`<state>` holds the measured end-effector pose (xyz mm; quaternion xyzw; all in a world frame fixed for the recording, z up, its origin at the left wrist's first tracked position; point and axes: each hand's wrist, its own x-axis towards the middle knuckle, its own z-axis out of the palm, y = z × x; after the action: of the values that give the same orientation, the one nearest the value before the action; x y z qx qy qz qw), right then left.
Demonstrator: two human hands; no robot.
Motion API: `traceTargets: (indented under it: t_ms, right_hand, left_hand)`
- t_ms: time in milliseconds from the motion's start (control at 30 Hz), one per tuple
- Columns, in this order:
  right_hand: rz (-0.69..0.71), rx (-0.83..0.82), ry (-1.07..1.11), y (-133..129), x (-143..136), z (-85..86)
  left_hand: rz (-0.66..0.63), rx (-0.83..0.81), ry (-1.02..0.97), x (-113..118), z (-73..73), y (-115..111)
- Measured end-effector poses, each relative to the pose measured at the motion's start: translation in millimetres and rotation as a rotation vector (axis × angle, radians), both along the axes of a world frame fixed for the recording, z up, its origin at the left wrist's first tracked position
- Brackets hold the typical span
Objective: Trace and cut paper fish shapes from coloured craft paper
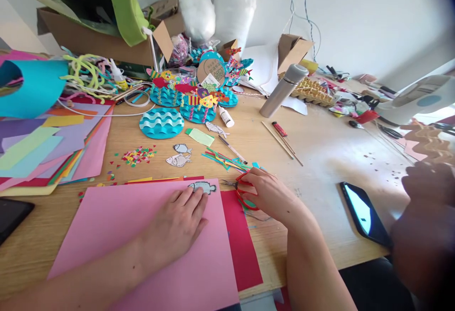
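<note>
A large pink sheet (117,235) lies at the front, over a red sheet (241,244) showing at its right edge. Flat on the pink sheet, fingers out, my left hand (177,221) presses on the lower edge of a grey-blue paper fish (209,187) near the top right corner. My right hand (270,195) is closed around the red handles of small scissors (245,192), whose blades point left toward the fish and rest by the sheet's corner. Two more cut-out fish, one blue-grey (182,148) and one pale (178,160), lie beyond the sheet.
Confetti pieces (138,156), paper strips (227,160), a pen (232,149) and wooden sticks (277,140) lie behind. A metal flask (283,91) leans beyond them. Coloured sheets (85,145) are stacked left. At right are a phone (364,211) and another person's blurred hand (426,221).
</note>
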<state>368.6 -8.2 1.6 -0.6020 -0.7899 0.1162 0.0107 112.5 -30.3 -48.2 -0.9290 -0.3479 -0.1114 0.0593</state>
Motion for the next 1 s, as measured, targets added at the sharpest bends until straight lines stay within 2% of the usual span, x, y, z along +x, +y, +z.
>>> traceTargets:
  t_ms: [133,233,367,500,633,800,900,1000]
  right_hand:
    - [-0.005,0.024,0.037,0.6,5.2,-1.1]
    - [-0.062,0.050,0.086,3.0,5.5,0.7]
    - [-0.118,0.246,0.178,10.5,0.7,-3.5]
    - [-0.177,0.387,0.149,23.6,-1.6,-19.8]
    - [-0.300,0.366,0.045,38.6,-2.6,-33.8]
    - [-0.395,0.280,-0.020,49.2,-7.1,-38.5]
    - [-0.417,0.324,0.007,49.4,-7.5,-38.7]
    - [-0.520,0.446,0.133,46.6,-5.3,-35.5]
  left_hand:
    - [0.002,-0.009,0.008,-0.4,0.6,-0.4]
    - [-0.001,-0.012,0.012,-0.5,2.3,-0.4]
    - [-0.013,-0.014,0.021,-0.3,3.5,-0.1]
    - [-0.024,-0.013,0.016,-0.2,2.9,0.2]
    - [-0.033,-0.010,0.000,-0.3,1.7,0.1]
    - [-0.035,-0.020,0.011,-0.9,3.0,0.5]
    - [-0.039,-0.018,0.023,-1.1,4.4,0.8]
    - [-0.042,0.003,0.009,-1.0,4.0,0.9]
